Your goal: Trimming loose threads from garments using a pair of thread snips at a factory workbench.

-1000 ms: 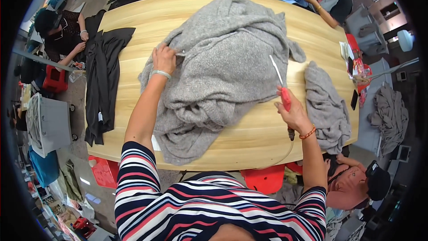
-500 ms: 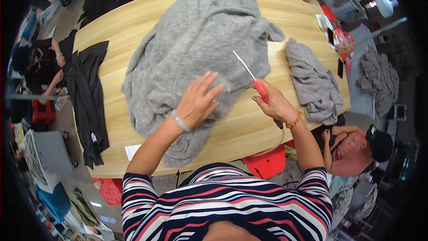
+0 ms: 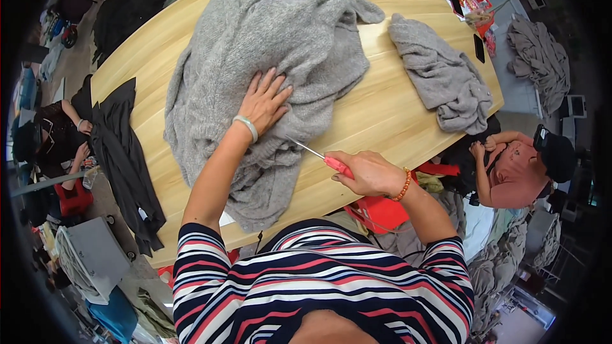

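Observation:
A large grey knitted garment (image 3: 274,32) lies bunched across the middle of the table. My left hand (image 3: 262,103) rests flat on its near part, fingers spread and pressing on the knit. In my right hand (image 3: 375,174) is a tool with a red handle (image 3: 338,165) and a thin metal rod; its exact kind does not show. The rod points left, with its tip at the garment's folds just below my left hand. Whether the tip touches the knit, I cannot tell.
A second grey knit (image 3: 440,76) lies folded on the wooden table (image 3: 363,111) at right. Dark trousers (image 3: 121,153) hang over the left edge. Phones (image 3: 479,48) lie at the far right. A red stool (image 3: 379,213) stands by the near edge. Co-workers sit left and right (image 3: 516,172).
My left hand has come down flat onto the garment. My right hand has moved down and left, turning the red-handled tool's rod from pointing away to pointing left. The view has shifted.

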A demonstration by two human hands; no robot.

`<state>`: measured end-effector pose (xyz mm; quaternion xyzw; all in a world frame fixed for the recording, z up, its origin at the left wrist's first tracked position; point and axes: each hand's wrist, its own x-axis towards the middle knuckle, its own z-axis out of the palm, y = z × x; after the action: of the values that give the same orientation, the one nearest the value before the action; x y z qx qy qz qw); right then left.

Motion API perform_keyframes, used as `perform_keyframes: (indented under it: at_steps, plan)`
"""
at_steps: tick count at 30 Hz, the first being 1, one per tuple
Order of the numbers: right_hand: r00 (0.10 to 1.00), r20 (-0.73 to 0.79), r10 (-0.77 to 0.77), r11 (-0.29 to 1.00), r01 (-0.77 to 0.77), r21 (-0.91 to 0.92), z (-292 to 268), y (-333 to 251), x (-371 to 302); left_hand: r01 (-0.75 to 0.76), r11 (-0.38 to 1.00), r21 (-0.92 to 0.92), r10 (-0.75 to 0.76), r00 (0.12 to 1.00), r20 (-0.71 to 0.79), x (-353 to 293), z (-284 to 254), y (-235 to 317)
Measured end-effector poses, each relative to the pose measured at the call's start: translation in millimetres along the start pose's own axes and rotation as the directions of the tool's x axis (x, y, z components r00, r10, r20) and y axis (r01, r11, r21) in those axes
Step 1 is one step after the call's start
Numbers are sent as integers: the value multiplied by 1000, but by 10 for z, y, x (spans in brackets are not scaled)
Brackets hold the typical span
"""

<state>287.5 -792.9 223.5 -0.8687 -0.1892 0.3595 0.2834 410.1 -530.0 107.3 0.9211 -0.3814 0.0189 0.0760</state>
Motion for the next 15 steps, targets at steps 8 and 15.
perform_keyframes:
  at_steps: [8,15]
  plan:
    - [995,36,-90,996,90,20,125,-307,45,341,936,-85,-349,879,-326,-1039,-58,27]
    - [972,4,-235,971,235,-36,362,-642,338,253,83,-964,-855,515,62,-1528,334,-591]
